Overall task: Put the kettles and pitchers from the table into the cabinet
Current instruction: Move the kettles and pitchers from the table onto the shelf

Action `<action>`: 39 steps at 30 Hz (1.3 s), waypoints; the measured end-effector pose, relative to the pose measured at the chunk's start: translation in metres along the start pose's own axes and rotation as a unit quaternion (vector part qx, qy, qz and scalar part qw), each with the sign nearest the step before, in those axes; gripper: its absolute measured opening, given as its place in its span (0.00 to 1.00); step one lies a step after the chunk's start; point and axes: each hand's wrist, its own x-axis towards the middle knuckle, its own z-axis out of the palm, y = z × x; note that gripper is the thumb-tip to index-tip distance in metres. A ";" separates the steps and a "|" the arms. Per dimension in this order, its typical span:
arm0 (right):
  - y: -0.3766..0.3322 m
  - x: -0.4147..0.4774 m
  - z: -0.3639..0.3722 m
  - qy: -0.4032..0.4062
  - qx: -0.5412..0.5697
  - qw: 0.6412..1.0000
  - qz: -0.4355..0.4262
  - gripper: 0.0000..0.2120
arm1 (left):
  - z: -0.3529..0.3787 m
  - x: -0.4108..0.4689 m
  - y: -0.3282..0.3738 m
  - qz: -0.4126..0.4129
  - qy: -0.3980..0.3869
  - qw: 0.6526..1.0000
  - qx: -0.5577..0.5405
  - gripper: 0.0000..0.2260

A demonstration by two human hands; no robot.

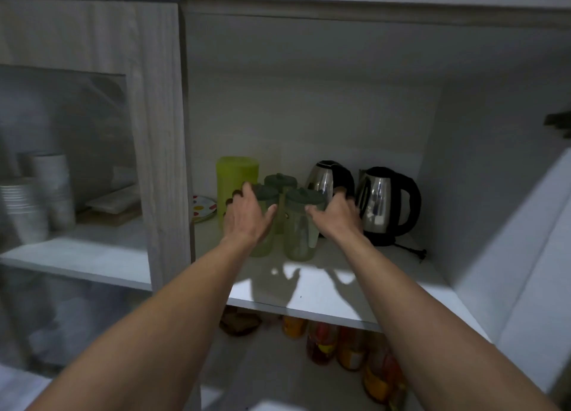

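Inside the open cabinet, three clear pitchers with grey-green lids stand on the white shelf (309,290). My left hand (247,214) wraps the left pitcher (262,240). My right hand (335,214) wraps the right pitcher (299,234). The third pitcher (279,180) stands just behind them. A tall lime-green pitcher (236,179) is at the back left. Two steel kettles with black handles stand to the right, one (323,177) behind my right hand, the other (387,202) further right on its base.
A spotted plate (202,208) leans at the shelf's far left. A kettle plug (417,251) lies on the shelf at right. Bottles (349,349) fill the shelf below. Stacked cups (34,200) sit behind the glass door at left.
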 end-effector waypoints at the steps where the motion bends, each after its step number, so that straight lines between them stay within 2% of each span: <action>1: -0.005 -0.006 -0.006 0.003 -0.006 1.000 -0.009 0.39 | -0.008 -0.004 0.000 0.024 -0.003 1.000 0.007 0.25; 7: -0.027 -0.050 -0.033 0.002 -0.045 0.997 -0.065 0.31 | -0.056 -0.037 -0.019 0.144 -0.019 0.989 0.041 0.20; 13: -0.053 -0.095 -0.030 -0.016 -0.077 0.991 -0.111 0.35 | -0.115 -0.070 -0.038 0.135 0.007 0.988 0.072 0.18; 20: -0.097 -0.150 -0.018 -0.054 -0.076 0.979 -0.181 0.36 | -0.185 -0.106 -0.082 0.069 0.051 0.984 0.156 0.21; 26: -0.132 -0.200 0.004 -0.103 -0.053 0.969 -0.220 0.35 | -0.232 -0.157 -0.130 0.004 0.039 0.978 0.206 0.23; 39: -0.251 -0.320 0.118 -0.223 -0.002 0.915 -0.337 0.33 | -0.345 -0.238 -0.276 -0.159 0.065 0.951 0.258 0.26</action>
